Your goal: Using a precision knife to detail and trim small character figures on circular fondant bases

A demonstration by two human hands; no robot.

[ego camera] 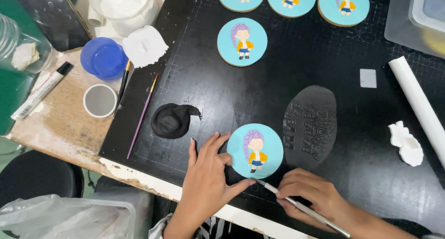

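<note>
Left hand spread open, fingertips bracing the round blue cookie at its 8 o'clock edge; right hand clamps a thin metal tool, tip pointing toward 10 o'clock at the cookie's bottom rim.
</note>
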